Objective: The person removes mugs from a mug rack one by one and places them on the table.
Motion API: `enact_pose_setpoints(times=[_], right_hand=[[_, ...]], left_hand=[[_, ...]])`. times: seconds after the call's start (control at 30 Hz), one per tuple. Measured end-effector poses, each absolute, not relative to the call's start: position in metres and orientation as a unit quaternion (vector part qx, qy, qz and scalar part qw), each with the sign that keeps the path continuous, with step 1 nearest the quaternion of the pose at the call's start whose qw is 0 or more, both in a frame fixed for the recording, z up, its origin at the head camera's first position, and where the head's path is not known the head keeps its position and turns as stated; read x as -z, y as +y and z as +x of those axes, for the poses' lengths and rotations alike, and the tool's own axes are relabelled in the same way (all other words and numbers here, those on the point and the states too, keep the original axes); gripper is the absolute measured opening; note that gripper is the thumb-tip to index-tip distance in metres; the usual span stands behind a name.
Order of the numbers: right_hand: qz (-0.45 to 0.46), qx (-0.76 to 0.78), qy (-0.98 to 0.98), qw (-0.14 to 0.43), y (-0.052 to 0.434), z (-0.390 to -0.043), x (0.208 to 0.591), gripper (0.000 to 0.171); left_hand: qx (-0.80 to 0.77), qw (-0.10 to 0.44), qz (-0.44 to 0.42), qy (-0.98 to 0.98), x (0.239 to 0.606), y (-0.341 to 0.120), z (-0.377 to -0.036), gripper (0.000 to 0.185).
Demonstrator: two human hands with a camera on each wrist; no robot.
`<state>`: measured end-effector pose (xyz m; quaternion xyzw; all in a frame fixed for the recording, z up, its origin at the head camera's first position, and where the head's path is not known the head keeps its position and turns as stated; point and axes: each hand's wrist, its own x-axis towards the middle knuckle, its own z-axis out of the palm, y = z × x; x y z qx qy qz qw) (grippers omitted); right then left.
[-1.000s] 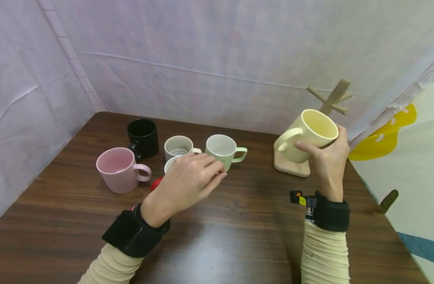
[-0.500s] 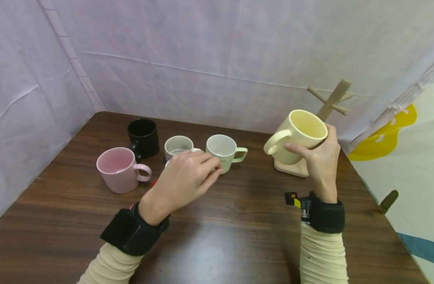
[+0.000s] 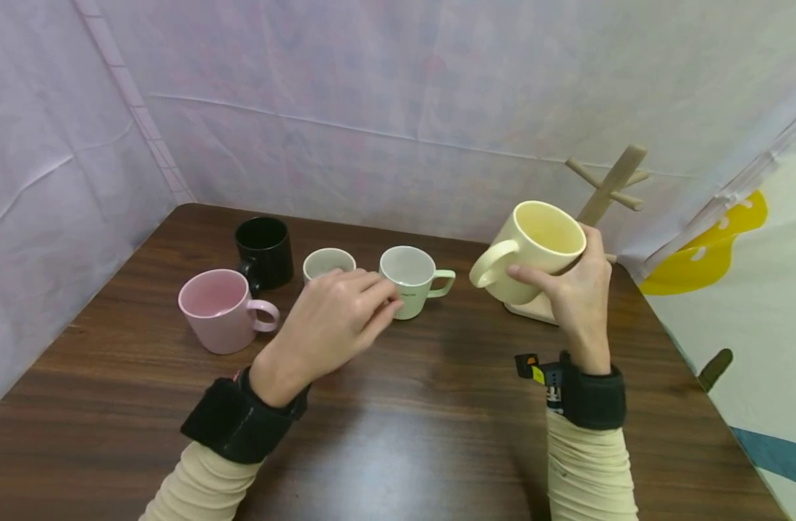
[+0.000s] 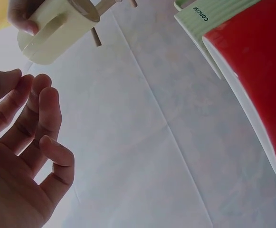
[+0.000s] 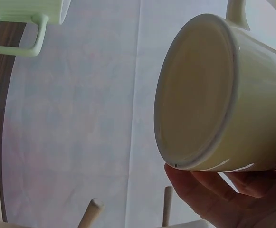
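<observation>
My right hand (image 3: 569,286) grips a pale yellow mug (image 3: 535,246) by its body, tilted in the air with the handle pointing left, just in front of the wooden mug tree (image 3: 606,187). From the right wrist view the mug's base (image 5: 199,90) faces the camera, with my fingers (image 5: 223,199) under it. My left hand (image 3: 342,315) hovers with relaxed fingers next to the green mug (image 3: 407,271) and holds nothing. It hides a red mug from the head view; that red mug (image 4: 256,71) shows in the left wrist view beside the green mug (image 4: 206,21).
A pink mug (image 3: 216,310), a black mug (image 3: 263,250) and a small grey mug (image 3: 328,260) stand at the back left of the dark wooden table (image 3: 437,434). The mug tree's base (image 3: 533,310) sits at the back right. Pale fabric walls surround the table.
My right hand has carried the yellow mug left, away from the mug tree. My left hand has drifted slightly back and now fully covers the red mug.
</observation>
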<state>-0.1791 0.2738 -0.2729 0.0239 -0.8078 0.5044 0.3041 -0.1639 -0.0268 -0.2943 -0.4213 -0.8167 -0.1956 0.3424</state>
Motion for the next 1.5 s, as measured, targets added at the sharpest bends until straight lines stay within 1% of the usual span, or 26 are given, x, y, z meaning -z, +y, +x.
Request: enact_pose_setpoints(times=[0.7,0.77,0.93,1.0,1.3,1.37,1.5], right_hand=[[0.053,-0.491,-0.820,0.291,0.261,-0.176,0.271,0.080],[0.056,-0.491,-0.821,0.287,0.259,-0.176,0.271,0.080],[0.065,-0.486,-0.824,0.284,0.256,-0.175,0.272,0.079],[0.068,-0.482,-0.826,0.285,0.255,-0.175,0.273,0.079],[0.088,-0.471,-0.832,0.280,0.250,-0.175,0.274,0.079],[0.092,-0.467,-0.834,0.277,0.248,-0.175,0.275,0.079],[0.098,-0.460,-0.839,0.273,0.246,-0.175,0.276,0.080]], left_hand=[[0.205,0.342,-0.398,-0.826,0.296,-0.032,-0.168,0.010],[0.212,0.338,-0.390,-0.830,0.295,-0.033,-0.168,0.014],[0.241,0.316,-0.359,-0.844,0.293,-0.034,-0.169,0.037],[0.247,0.309,-0.351,-0.849,0.293,-0.034,-0.169,0.041],[0.239,0.305,-0.351,-0.852,0.295,-0.035,-0.173,0.038],[0.239,0.304,-0.351,-0.853,0.296,-0.036,-0.174,0.034],[0.237,0.305,-0.354,-0.852,0.298,-0.038,-0.175,0.020]])
